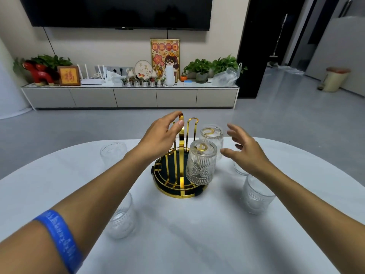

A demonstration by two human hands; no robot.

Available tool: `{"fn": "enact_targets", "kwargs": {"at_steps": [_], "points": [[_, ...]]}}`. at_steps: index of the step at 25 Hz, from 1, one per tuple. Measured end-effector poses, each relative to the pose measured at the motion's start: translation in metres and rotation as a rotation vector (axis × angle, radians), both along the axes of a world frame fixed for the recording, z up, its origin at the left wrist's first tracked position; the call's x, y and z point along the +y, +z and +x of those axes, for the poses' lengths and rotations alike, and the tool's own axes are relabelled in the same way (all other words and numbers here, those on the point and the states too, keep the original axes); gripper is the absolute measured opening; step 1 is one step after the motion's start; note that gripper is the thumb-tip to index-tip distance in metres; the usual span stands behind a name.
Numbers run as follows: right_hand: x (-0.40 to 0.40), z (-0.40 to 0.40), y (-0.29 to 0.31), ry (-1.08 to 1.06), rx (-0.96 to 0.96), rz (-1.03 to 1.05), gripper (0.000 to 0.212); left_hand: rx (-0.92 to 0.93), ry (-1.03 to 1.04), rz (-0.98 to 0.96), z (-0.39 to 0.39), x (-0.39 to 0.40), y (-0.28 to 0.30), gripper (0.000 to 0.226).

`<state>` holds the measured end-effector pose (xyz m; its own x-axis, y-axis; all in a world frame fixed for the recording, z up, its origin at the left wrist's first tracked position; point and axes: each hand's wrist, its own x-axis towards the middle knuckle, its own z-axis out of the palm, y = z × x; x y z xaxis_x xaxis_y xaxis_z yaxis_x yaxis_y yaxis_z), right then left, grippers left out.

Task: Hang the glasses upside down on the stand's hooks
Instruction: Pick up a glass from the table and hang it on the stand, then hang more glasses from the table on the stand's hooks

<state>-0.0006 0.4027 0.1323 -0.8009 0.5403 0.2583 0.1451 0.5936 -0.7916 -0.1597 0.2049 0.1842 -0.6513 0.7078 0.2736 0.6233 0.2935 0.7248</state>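
A gold wire stand [178, 186] with a round dark base sits mid-table. Two clear ribbed glasses hang upside down on its hooks: a near glass [200, 163] and a far glass [212, 138]. My left hand [162, 133] hovers by the stand's top loop [181, 119], thumb and fingers touching or nearly touching it. My right hand [244, 149] is spread open just right of the hung glasses, holding nothing. Loose glasses stand upright on the table: a far-left glass [113, 154], a near-left glass [123, 218], a right glass [256, 194], and one glass [240, 170] partly hidden under my right hand.
The round white table [197, 234] fills the lower view, its far edge just behind the stand. Beyond it lie grey floor, a low TV cabinet [130, 95] with plants and ornaments, and a bin [334, 79] at the right.
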Motion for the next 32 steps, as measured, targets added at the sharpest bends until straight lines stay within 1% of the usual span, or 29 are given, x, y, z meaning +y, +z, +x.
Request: {"fn": "enact_targets", "kwargs": {"at_steps": [1,2,3,4,5,6,7,8,10,11,12,13,14,15,16,17,18,19,21,23,25,26,27,28,30,31,32], "points": [[-0.004,0.017,-0.002,-0.091,0.006,0.064,0.062,0.010,0.024,0.038,0.010,-0.004,-0.004,0.049],[-0.008,0.038,-0.004,-0.187,-0.027,0.183,0.057,0.018,0.060,0.096,0.023,-0.010,-0.010,0.048],[-0.014,0.056,-0.007,-0.264,-0.107,0.327,0.055,0.020,0.107,0.165,0.037,-0.017,-0.015,0.046],[-0.019,0.072,-0.010,-0.308,-0.233,0.440,0.058,0.018,0.148,0.233,0.052,-0.026,-0.021,0.045],[-0.024,0.085,-0.014,-0.314,-0.396,0.499,0.062,0.019,0.174,0.285,0.065,-0.034,-0.027,0.043],[-0.028,0.093,-0.017,-0.291,-0.551,0.508,0.066,0.025,0.185,0.313,0.076,-0.041,-0.031,0.042],[-0.032,0.098,-0.017,-0.268,-0.664,0.475,0.070,0.035,0.184,0.317,0.086,-0.048,-0.034,0.040],[-0.035,0.100,-0.015,-0.257,-0.730,0.421,0.073,0.044,0.179,0.304,0.093,-0.054,-0.036,0.038],[-0.046,0.103,-0.008,-0.261,-0.748,0.309,0.079,0.058,0.174,0.273,0.105,-0.066,-0.038,0.032],[-0.053,0.105,-0.004,-0.261,-0.713,0.224,0.079,0.060,0.166,0.256,0.109,-0.073,-0.036,0.027],[-0.061,0.107,0.002,-0.253,-0.634,0.099,0.076,0.055,0.159,0.237,0.112,-0.078,-0.033,0.023],[-0.069,0.107,0.008,-0.225,-0.505,-0.058,0.070,0.032,0.160,0.221,0.112,-0.082,-0.029,0.020],[-0.079,0.107,0.014,-0.177,-0.353,-0.219,0.065,-0.034,0.163,0.198,0.111,-0.087,-0.025,0.016],[-0.091,0.105,0.021,-0.109,-0.199,-0.356,0.062,-0.156,0.161,0.180,0.112,-0.091,-0.019,0.012],[-0.103,0.103,0.029,-0.035,-0.060,-0.459,0.063,-0.326,0.136,0.186,0.114,-0.096,-0.014,0.013],[-0.115,0.099,0.038,0.040,0.049,-0.529,0.064,-0.504,0.082,0.210,0.117,-0.099,-0.010,0.021],[-0.126,0.094,0.045,0.115,0.145,-0.577,0.064,-0.659,0.017,0.247,0.121,-0.102,-0.007,0.030],[-0.139,0.088,0.051,0.185,0.229,-0.606,0.065,-0.760,-0.041,0.301,0.125,-0.104,-0.005,0.035],[-0.162,0.074,0.059,0.283,0.317,-0.594,0.065,-0.883,-0.091,0.476,0.129,-0.107,0.002,0.043],[-0.170,0.060,0.066,0.327,0.311,-0.567,0.065,-0.957,-0.045,0.598,0.124,-0.109,0.010,0.049],[-0.164,0.045,0.074,0.377,0.251,-0.574,0.056,-0.959,0.028,0.652,0.109,-0.111,0.014,0.052],[-0.158,0.037,0.079,0.383,0.220,-0.534,0.048,-0.920,0.062,0.671,0.099,-0.113,0.017,0.055],[-0.150,0.026,0.083,0.357,0.197,-0.432,0.040,-0.854,0.099,0.685,0.087,-0.113,0.019,0.059],[-0.140,0.014,0.087,0.292,0.171,-0.250,0.035,-0.774,0.138,0.688,0.075,-0.113,0.020,0.063],[-0.116,-0.012,0.089,0.160,0.042,0.264,0.040,-0.615,0.206,0.659,0.054,-0.108,0.022,0.066],[-0.107,-0.024,0.087,0.153,-0.048,0.446,0.044,-0.557,0.220,0.634,0.046,-0.104,0.022,0.067],[-0.099,-0.035,0.084,0.177,-0.135,0.534,0.046,-0.516,0.220,0.603,0.039,-0.099,0.021,0.069]]}}
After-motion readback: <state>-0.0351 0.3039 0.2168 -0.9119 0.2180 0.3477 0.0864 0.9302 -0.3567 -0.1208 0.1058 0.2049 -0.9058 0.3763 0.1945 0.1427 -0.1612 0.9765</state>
